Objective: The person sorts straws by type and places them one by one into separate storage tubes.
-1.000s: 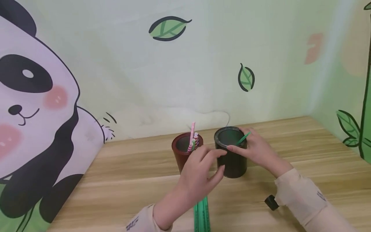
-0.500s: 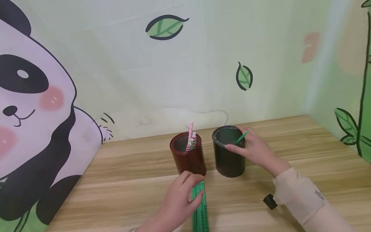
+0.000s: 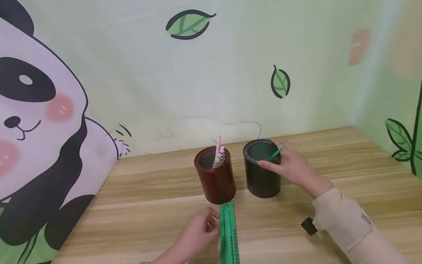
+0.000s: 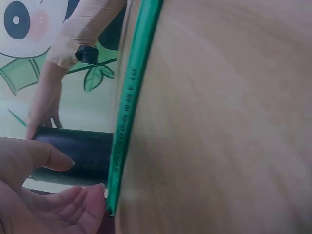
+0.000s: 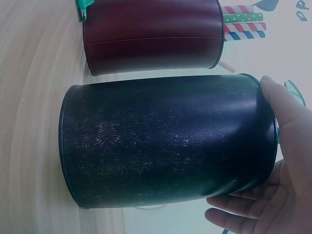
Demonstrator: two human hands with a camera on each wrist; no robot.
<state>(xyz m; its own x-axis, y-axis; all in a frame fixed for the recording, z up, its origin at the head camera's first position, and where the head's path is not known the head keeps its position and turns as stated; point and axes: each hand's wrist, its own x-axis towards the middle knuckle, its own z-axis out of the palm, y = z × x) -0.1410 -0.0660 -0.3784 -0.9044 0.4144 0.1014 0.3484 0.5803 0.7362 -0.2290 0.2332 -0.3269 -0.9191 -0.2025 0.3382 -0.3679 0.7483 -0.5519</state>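
Observation:
My right hand (image 3: 295, 167) grips the rim of a black cylindrical cup (image 3: 263, 181), thumb at the front and fingers behind. A green stick-like piece (image 3: 278, 151) leans out of that cup beside the thumb. Close to the left side of a bundle of long, green-sleeved sticks with printed lettering (image 3: 229, 234) is my left hand (image 3: 199, 229), fingers bent. In the left wrist view its fingertips (image 4: 97, 195) lie right at the end of the green bundle (image 4: 129, 97), the thumb apart from them. Nothing shows between thumb and fingers.
A dark red cup (image 3: 217, 185) stands left of the black one, holding several patterned paper straws (image 3: 220, 156). Both cups are on a wood-grain table (image 3: 148, 205). Behind rises a backdrop with a panda (image 3: 43, 128) and leaves. A black device (image 3: 308, 226) sits at the right wrist.
My left hand has moved down and left from in front of the cups to the near green bundle. The right hand stays on the black cup's rim.

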